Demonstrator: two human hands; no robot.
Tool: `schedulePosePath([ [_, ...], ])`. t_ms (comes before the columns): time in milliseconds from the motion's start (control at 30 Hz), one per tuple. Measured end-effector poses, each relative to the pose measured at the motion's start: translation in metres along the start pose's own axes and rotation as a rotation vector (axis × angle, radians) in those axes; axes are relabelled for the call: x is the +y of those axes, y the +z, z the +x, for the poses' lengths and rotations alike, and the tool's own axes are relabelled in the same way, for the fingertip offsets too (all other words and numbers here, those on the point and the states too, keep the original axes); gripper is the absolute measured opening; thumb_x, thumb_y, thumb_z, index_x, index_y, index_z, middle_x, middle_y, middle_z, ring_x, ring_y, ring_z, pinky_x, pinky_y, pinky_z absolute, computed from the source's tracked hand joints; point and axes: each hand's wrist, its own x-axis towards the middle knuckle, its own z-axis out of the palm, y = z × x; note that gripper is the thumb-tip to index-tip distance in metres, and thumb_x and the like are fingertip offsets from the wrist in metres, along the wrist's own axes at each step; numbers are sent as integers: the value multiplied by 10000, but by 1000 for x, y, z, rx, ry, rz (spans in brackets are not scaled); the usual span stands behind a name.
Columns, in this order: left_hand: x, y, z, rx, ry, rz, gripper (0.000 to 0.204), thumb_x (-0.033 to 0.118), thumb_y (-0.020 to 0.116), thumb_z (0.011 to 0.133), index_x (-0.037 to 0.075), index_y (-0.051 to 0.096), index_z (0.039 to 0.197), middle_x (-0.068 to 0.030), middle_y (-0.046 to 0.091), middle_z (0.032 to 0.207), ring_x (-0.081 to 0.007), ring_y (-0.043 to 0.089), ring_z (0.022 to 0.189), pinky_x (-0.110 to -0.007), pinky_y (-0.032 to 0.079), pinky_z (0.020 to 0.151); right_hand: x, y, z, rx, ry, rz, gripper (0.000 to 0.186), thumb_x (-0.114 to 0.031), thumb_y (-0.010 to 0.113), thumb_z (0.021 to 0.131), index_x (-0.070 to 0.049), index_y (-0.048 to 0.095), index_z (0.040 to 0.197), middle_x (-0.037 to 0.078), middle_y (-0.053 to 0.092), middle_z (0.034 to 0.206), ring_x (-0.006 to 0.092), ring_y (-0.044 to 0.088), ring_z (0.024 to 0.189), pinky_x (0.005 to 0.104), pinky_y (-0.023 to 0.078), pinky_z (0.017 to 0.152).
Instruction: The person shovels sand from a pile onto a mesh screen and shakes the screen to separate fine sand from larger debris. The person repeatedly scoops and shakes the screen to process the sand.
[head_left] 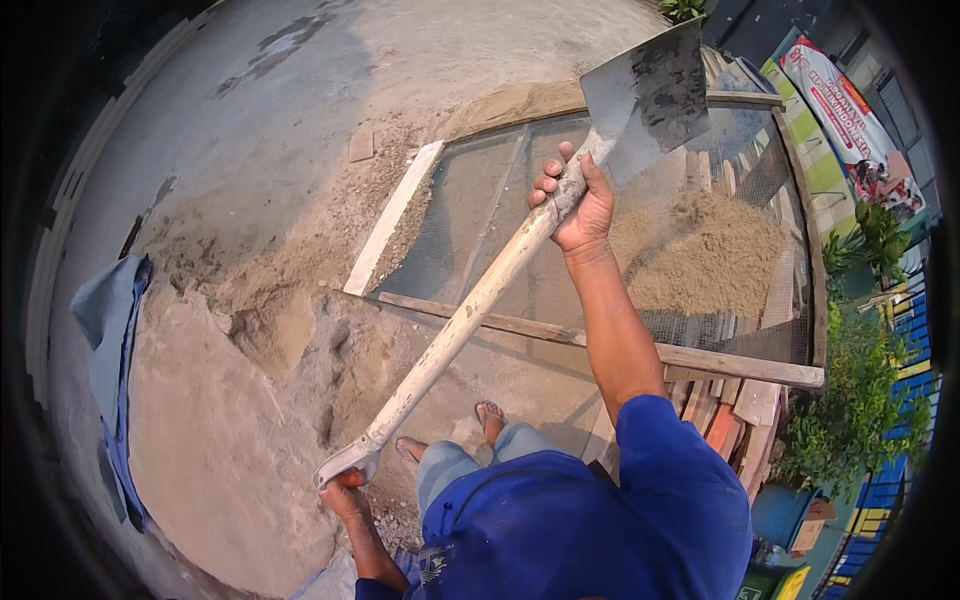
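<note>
Shovel [475, 308]: held slantwise in front of the body, above the mesh screen; pale, worn round wooden shaft, flat squarish metal blade [655, 95] with dark smears, raised at the upper right.
Right hand [583, 205]: fingers curled around the shaft just below the blade.
Left hand [347, 497]: closed on the grip at the shaft's lower end, partly hidden by it.
Mesh screen [700, 364]: fine wire netting in a rough timber frame.
Sand mound [715, 255]: grainy, tan, heaped on the netting's right part.
Planks [705, 412]: stacked beneath the screen's right side.
Ground [270, 120]: grey, dusty, outdoors in sunlight; loose sand [210, 430] spreads at left beside a crumpled blue sheet [105, 310].
Right edge: leafy plants [850, 390], blue bucket [785, 512], printed banner [840, 100].
</note>
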Motion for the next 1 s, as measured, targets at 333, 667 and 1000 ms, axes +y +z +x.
schedulePosePath([
  [333,-72,-241,-148,793,-410,-85,18,42,563,791,59,560,787,-38,520,571,-143,472,402,-293,386,355,368,-107,-70,510,846,-279,175,-230,702,812,-156,553,864,23,544,676,198,534,586,427,477,617],
  [667,-106,-309,-426,991,-1204,717,220,193,644,800,87,589,984,-105,595,769,-250,551,629,-362,442,551,609,-205,-339,589,1710,-544,222,-237,704,799,-125,540,898,44,554,710,225,548,604,449,487,615],
  [1000,-83,-174,-302,1236,-1433,449,160,219,629,839,66,600,878,-84,563,707,-236,539,579,-355,440,515,683,-255,-389,715,2192,-699,212,-182,689,786,-136,543,932,48,560,701,237,570,619,439,494,581],
])
